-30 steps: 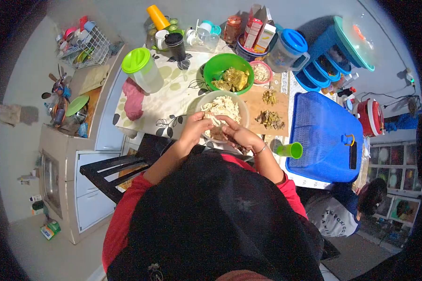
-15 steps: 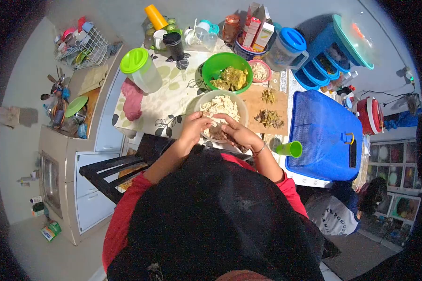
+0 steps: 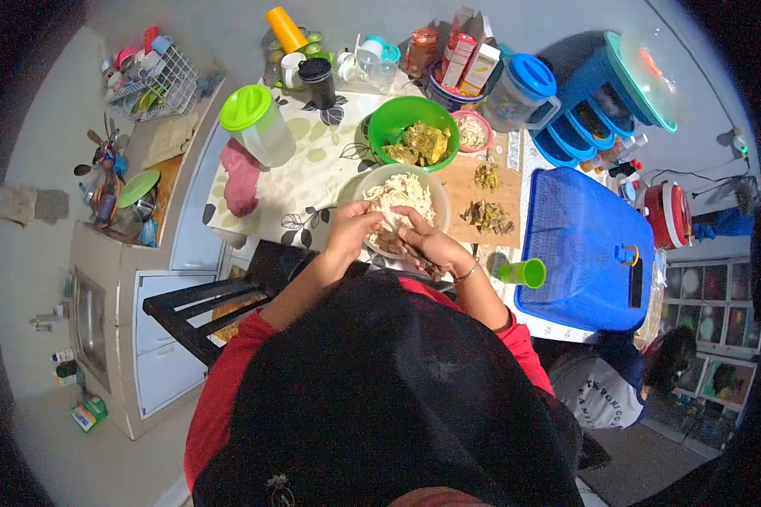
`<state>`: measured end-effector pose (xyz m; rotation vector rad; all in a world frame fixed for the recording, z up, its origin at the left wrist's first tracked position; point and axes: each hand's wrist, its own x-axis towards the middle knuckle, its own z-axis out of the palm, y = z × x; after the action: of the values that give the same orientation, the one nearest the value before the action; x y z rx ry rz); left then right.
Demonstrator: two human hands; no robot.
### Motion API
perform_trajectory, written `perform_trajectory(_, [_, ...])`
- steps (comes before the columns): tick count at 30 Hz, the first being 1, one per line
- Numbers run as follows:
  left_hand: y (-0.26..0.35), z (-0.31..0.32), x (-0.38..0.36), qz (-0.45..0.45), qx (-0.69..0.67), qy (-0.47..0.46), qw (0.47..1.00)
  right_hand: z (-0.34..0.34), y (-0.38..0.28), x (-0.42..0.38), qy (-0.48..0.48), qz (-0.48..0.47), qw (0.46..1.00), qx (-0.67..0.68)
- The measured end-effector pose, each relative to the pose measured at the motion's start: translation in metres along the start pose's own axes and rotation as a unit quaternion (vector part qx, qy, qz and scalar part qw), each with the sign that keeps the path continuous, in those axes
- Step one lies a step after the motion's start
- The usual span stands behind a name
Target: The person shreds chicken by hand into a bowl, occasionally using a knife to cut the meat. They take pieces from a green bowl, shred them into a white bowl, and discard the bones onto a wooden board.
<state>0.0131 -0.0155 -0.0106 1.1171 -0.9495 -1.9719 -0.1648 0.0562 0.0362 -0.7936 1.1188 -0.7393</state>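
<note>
Head view. Right hand (image 3: pixel 434 246) curled around a dark piece (image 3: pixel 432 269) partly hidden below the palm; left hand (image 3: pixel 347 232) with fingertips drawn together, whether on food cannot be told. Both lie over the near side of the translucent bowl (image 3: pixel 442 198), which holds pale shreds (image 3: pixel 407 185); the green bowl (image 3: pixel 382 118) stands just beyond. Sound technique, as judged: small, fine pulls, kept low inside the rim.

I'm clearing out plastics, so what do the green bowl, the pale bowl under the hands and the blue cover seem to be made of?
Green bowl: likely glossy plastic, by its even, bright colour.
Pale bowl: probably translucent plastic, from its cloudy wall, though glass is possible.
Blue cover: likely moulded plastic, with fine mesh and a slight sheen.
</note>
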Motion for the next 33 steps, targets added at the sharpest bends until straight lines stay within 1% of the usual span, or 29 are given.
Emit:
perform_trajectory(3, [-0.004,0.002,0.004,0.009,-0.015,0.001,1.0,-0.009,0.009,0.008,0.037,-0.014,0.998,0.049])
perform_trajectory(4, [-0.003,0.002,0.003,0.016,-0.015,0.001,1.0,-0.01,0.009,0.008,0.025,-0.047,0.996,0.073])
perform_trajectory(7, [0.0,0.001,-0.001,0.013,0.026,-0.006,1.0,-0.004,0.017,0.007,-0.045,-0.013,0.999,0.018])
perform_trajectory(8, [0.001,0.001,0.0,0.009,0.045,-0.01,0.999,-0.004,0.016,0.008,-0.043,-0.034,0.998,-0.01])
perform_trajectory(11, [-0.01,-0.007,0.007,0.021,0.03,-0.005,0.999,-0.002,-0.002,-0.003,-0.05,-0.012,0.987,0.15])
perform_trajectory(12, [-0.009,-0.008,0.003,0.015,0.021,-0.003,1.0,-0.003,-0.002,-0.003,-0.058,-0.034,0.985,0.157])
perform_trajectory(15, [-0.003,-0.005,0.001,0.001,0.005,-0.004,1.0,-0.001,0.006,0.001,-0.049,-0.01,0.999,0.016])
perform_trajectory(16, [-0.004,-0.004,0.002,-0.002,0.0,-0.001,1.0,-0.008,0.012,0.009,-0.066,-0.046,0.997,-0.006])
perform_trajectory(19, [-0.004,-0.004,0.002,0.005,0.002,-0.003,1.0,-0.02,0.013,0.012,0.009,-0.059,0.998,0.03])
perform_trajectory(20, [-0.003,-0.004,0.0,0.009,0.004,0.003,1.0,-0.02,0.013,0.01,0.024,-0.025,0.999,0.024])
perform_trajectory(23, [-0.002,0.002,-0.003,0.02,-0.016,0.01,1.0,-0.007,0.014,0.008,-0.031,0.021,0.999,0.019])
perform_trajectory(24, [-0.003,0.005,-0.003,0.024,-0.029,0.011,0.999,-0.01,0.017,0.012,-0.019,-0.006,1.0,-0.002])
perform_trajectory(27, [-0.002,0.006,0.0,0.047,-0.007,0.011,0.999,-0.022,0.015,0.013,0.034,-0.028,0.998,0.05])
perform_trajectory(28, [0.0,0.006,0.0,0.055,0.003,0.007,0.998,-0.018,0.011,0.008,0.017,0.005,0.999,0.038])
perform_trajectory(30, [0.001,0.008,-0.003,0.067,0.025,-0.004,0.997,-0.013,0.011,0.007,-0.027,-0.012,0.999,-0.015])
perform_trajectory(31, [0.0,0.008,-0.003,0.054,0.02,-0.004,0.998,-0.011,0.01,0.005,-0.047,-0.021,0.998,-0.043])
perform_trajectory(32, [-0.001,0.006,-0.002,0.043,0.014,-0.002,0.999,-0.009,0.006,0.003,-0.003,-0.006,1.0,-0.003])
perform_trajectory(33, [-0.001,0.004,0.0,0.033,0.007,0.002,0.999,-0.008,-0.001,-0.001,-0.003,-0.009,1.0,0.028])
